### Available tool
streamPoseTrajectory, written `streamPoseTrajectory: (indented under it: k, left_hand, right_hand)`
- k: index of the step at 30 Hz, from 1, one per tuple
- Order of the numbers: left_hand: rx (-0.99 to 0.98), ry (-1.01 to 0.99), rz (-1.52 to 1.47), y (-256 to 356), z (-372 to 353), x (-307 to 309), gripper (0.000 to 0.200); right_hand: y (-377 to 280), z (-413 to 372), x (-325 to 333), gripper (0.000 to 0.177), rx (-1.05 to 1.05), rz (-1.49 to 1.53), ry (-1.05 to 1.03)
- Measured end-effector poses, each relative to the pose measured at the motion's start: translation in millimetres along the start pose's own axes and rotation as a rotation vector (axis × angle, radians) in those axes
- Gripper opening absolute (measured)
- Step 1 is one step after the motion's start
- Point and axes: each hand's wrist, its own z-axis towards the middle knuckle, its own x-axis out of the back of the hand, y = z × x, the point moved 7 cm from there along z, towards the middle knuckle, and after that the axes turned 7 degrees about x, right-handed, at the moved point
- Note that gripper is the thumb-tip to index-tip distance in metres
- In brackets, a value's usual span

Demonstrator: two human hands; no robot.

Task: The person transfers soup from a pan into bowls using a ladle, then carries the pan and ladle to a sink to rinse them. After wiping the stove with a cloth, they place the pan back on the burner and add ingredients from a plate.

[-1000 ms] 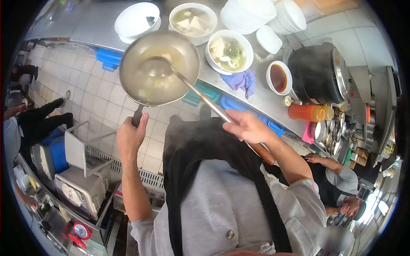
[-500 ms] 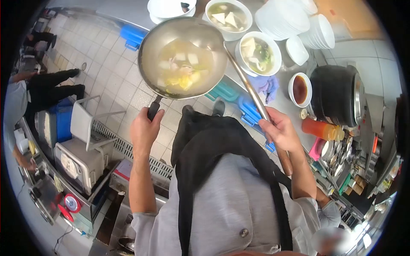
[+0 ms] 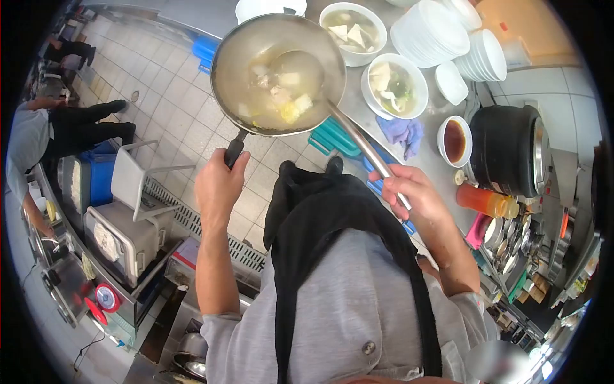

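My left hand (image 3: pixel 220 185) is closed around the black handle of a wok (image 3: pixel 233 61), which I hold up over the floor beside the counter. Pale broth (image 3: pixel 262 105) in the wok contains white chunks, some meat and yellow-green leaves. My right hand (image 3: pixel 416 195) grips the long metal handle of a ladle (image 3: pixel 361 141), whose bowl lies in the broth at the wok's right side. Just right of the wok stand two white soup bowls, one farther (image 3: pixel 368 59) and one nearer (image 3: pixel 420 102), both with tofu pieces in broth. Behind the wok, another white bowl (image 3: pixel 256 9) is partly hidden.
The steel counter holds stacked white bowls (image 3: pixel 427 35), a purple cloth (image 3: pixel 404 136), a bowl of brown sauce (image 3: pixel 465 153), a black cooker (image 3: pixel 505 150) and orange sauce bottles (image 3: pixel 483 201). A chair (image 3: pixel 131 176) stands at left, near another person (image 3: pixel 32 134).
The ladle has moved from the wok's right rim down into the broth, and my right hand now holds it nearer the handle's end. The wok's contents have shifted.
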Motion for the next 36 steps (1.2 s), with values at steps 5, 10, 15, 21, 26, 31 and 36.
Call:
streamPoseTrajectory:
  k: [5,10,15,21,26,31,36]
  left_hand:
    - [0.011,-0.023,-0.033,-3,3,-4,0.049]
    - [0.015,-0.027,-0.047,-6,3,-4,0.05]
    - [-0.019,-0.011,-0.058,-11,4,-1,0.05]
    - [-0.07,0.024,-0.072,-7,7,-1,0.049]
    - [-0.072,-0.019,-0.059,-4,15,-4,0.05]
    - [-0.07,-0.022,-0.038,9,13,1,0.051]
    - [-0.038,-0.026,-0.087,13,20,6,0.052]
  right_hand:
    - [-4,0,-9,0.034,-0.064,0.269,-0.079]
    - [-2,-2,-7,0.034,-0.06,0.362,-0.078]
    - [-5,-7,0,0.034,0.013,0.404,-0.05]
    - [-10,-42,27,0.036,0.131,0.554,0.04]
    - [-11,-70,56,0.04,0.312,0.715,0.051]
    - [-5,-92,92,0.038,0.376,0.525,0.288]
    - [14,-90,120,0.036,0.32,0.392,0.41]
